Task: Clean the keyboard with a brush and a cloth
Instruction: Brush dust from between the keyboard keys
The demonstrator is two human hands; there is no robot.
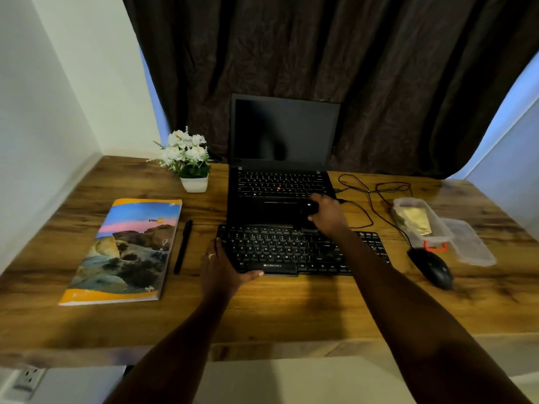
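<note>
A black external keyboard [280, 252] lies on the wooden desk [262, 310] in front of an open black laptop [280, 182]. My left hand [221, 266] grips the keyboard's near left corner, thumb along the front edge. My right hand [326, 214] hovers over the laptop's palm rest, just beyond the keyboard's far edge, and its fingers curl round a small dark object [309, 209] with a pale dot; what that object is cannot be made out. A yellow cloth [414, 220] sits in a clear plastic box [437, 225] at the right.
A black mouse [431, 269] with its cable [370, 193] lies right of the keyboard, beside the box's lid [472, 246]. A notebook [128, 249] and a black pen [183, 246] lie at the left. A potted white flower [189, 158] stands beside the laptop. A dark curtain hangs behind.
</note>
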